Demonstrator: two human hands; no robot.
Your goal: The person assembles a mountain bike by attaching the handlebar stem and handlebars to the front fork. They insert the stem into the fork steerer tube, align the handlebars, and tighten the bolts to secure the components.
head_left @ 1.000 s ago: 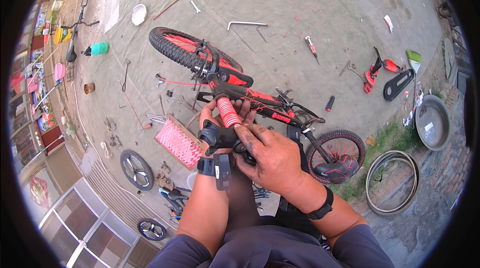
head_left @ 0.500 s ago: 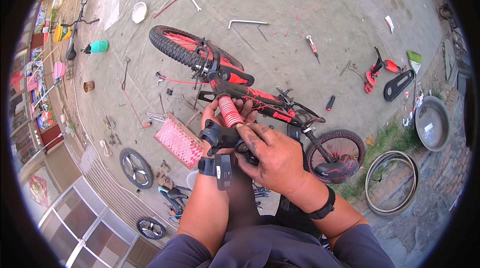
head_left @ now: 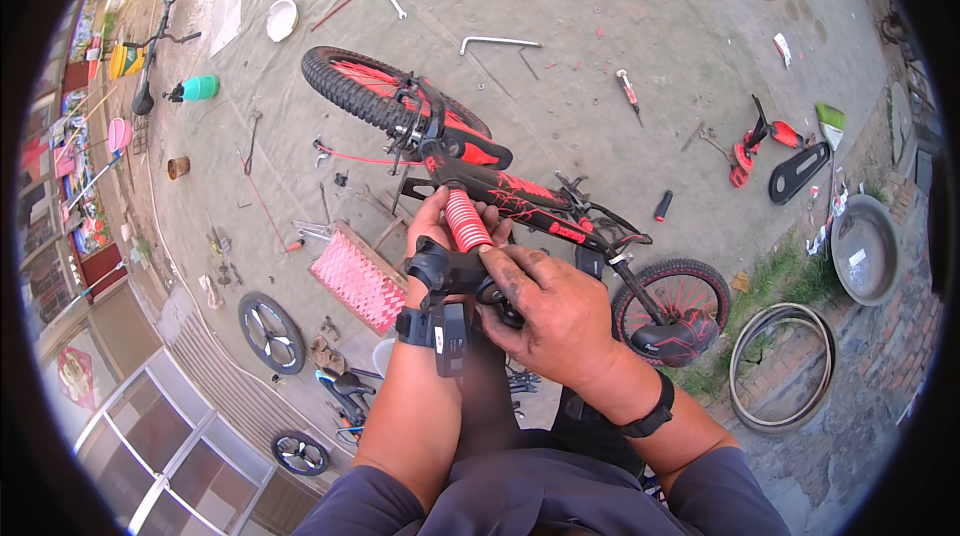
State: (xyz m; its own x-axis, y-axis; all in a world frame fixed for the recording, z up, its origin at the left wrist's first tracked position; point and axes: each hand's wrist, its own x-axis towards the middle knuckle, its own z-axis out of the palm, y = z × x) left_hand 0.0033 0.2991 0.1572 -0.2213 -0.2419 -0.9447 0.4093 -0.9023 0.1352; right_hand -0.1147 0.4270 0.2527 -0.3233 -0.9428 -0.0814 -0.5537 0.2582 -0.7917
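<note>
A black and red children's bicycle (head_left: pixel 505 189) stands in front of me, with its knobby front wheel (head_left: pixel 350 86) at the far left. From its head end a red sleeve with pale stripes (head_left: pixel 467 221) rises toward me, with a black stem-like part (head_left: pixel 455 274) at its near end. My left hand (head_left: pixel 428 226) is wrapped around the sleeve, fingers curled behind it and partly hidden. My right hand (head_left: pixel 560 311) grips the black part from the right, thumb below and index finger along its top by the sleeve.
A pink woven stool (head_left: pixel 358 278) stands left of my hands. Scattered on the ground are a spanner (head_left: pixel 396 5), a bent bar (head_left: pixel 500 42), a screwdriver (head_left: pixel 628 93) and red-black parts (head_left: pixel 745 156). A metal basin (head_left: pixel 866 251) and bicycle rims (head_left: pixel 783 368) lie at right.
The view has shifted slightly, so the bicycle and ground things appear a little farther right. Both hands keep the same hold.
</note>
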